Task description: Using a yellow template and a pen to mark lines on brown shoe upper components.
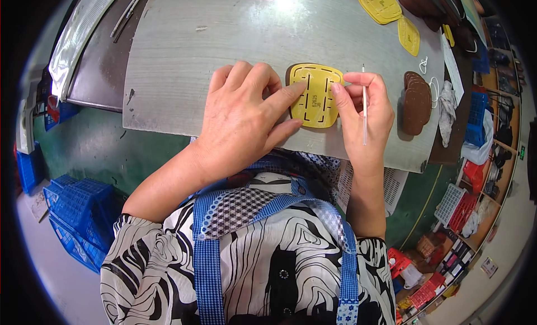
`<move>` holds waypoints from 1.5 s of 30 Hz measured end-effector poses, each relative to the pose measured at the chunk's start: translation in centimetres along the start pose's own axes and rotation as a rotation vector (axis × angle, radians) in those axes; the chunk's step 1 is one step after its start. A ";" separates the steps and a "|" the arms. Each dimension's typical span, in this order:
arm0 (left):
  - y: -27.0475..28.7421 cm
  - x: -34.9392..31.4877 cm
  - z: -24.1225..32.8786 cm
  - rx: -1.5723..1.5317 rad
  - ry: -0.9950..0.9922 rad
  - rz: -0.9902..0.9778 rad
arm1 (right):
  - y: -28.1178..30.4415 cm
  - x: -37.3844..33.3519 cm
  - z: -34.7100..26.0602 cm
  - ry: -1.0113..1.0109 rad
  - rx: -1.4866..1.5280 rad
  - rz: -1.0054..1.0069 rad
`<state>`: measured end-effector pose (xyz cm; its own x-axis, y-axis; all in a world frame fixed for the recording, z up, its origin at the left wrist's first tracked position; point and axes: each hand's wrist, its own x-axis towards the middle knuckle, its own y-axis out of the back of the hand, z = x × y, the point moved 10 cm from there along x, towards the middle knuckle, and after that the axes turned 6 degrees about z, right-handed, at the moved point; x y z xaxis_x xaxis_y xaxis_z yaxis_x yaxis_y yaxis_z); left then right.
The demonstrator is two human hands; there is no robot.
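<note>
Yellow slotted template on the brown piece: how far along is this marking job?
Done: cannot tell; no marks visible. A stack of brown leather pieces lies to the right. In hand: the left hand presses the yellow slotted plastic template flat on a brown leather piece; the right hand steadies its edge and holds a thin silver marking pen, tip raised off the template. Left: likely tracing the slots.

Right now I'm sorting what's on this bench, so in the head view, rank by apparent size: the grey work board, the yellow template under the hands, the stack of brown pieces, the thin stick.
1. grey work board
2. yellow template
3. stack of brown pieces, close to the template, so unsure
4. thin stick, held in the right hand
</note>
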<state>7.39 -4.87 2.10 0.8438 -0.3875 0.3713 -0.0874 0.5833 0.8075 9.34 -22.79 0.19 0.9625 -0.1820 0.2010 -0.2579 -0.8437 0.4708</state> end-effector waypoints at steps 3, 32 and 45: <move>0.1 -0.1 0.1 0.048 -0.008 0.012 | -0.3 0.3 -0.6 0.046 -0.145 -0.027; -0.1 0.2 0.2 0.101 -0.009 0.022 | -1.2 1.8 -3.3 0.232 -0.245 -0.117; -0.1 0.2 -0.1 0.099 0.003 0.035 | -1.4 0.4 -3.8 0.187 0.057 -0.050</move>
<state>7.62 -4.96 2.04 0.8409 -0.3660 0.3986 -0.1683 0.5232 0.8354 9.80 -19.77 2.89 0.9403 -0.0460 0.3373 -0.1995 -0.8774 0.4364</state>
